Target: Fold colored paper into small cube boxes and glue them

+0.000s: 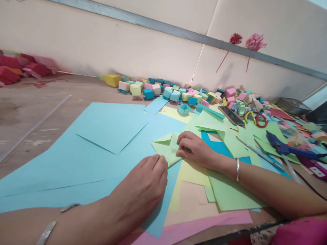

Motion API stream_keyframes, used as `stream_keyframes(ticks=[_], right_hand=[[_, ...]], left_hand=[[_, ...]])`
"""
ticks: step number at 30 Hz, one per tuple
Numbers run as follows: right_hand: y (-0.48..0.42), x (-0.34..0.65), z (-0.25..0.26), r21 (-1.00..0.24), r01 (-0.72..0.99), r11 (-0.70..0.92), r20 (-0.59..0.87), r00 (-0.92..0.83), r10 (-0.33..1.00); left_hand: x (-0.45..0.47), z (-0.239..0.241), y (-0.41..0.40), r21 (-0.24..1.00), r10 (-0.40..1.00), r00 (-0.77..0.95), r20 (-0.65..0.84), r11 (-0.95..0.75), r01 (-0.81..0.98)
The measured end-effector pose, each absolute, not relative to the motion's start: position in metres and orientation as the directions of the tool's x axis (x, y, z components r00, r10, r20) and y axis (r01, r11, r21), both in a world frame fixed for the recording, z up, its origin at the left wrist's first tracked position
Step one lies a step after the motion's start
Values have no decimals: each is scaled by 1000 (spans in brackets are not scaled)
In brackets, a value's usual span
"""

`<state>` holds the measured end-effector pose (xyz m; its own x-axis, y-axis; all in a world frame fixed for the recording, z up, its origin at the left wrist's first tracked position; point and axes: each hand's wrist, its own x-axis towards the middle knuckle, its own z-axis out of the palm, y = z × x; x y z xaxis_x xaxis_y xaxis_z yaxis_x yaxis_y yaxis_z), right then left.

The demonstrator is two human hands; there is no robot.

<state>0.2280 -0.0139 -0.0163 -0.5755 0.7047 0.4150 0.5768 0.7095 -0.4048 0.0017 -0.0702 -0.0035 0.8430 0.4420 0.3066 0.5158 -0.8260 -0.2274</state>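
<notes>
A pale green sheet of paper (163,145), partly folded with a pointed corner at its left, lies on large light blue sheets (76,170). My left hand (146,178) presses on its near edge, fingers curled together, and hides part of it. At its right side my right hand (195,149) has thumb and fingers closed on the paper's edge. A separate blue sheet (112,126) with a pointed near corner lies to the left. Beneath my right forearm are more green sheets (230,190).
Many small folded paper boxes (155,89) line the wall. To the right lie a phone (231,115), scissors (256,119), a blue glue gun (281,146) and a slim metal tool (260,154). A clear ruler-like strip (35,127) lies at left.
</notes>
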Motion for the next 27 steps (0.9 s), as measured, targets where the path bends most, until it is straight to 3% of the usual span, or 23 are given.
stream_keyframes(ticks=[2,7,17,23,27], right_hand=[[-14,227,-17,-418,575,703,416,-567,711],[-14,226,-17,-437,573,693,432,-542,721],[-13,225,-17,-421,591,688,419,-546,725],[-12,226,-18,-428,574,698,430,-550,716],[-12,226,-17,-436,577,691,419,-549,723]], left_hand=[[3,0,-69,-190,458,838,297,-832,522],[4,3,-67,-257,426,862,275,-831,493],[3,3,-65,-252,413,869,274,-841,479],[3,4,-63,-133,493,817,301,-826,548],[5,5,-60,-121,513,805,296,-816,565]])
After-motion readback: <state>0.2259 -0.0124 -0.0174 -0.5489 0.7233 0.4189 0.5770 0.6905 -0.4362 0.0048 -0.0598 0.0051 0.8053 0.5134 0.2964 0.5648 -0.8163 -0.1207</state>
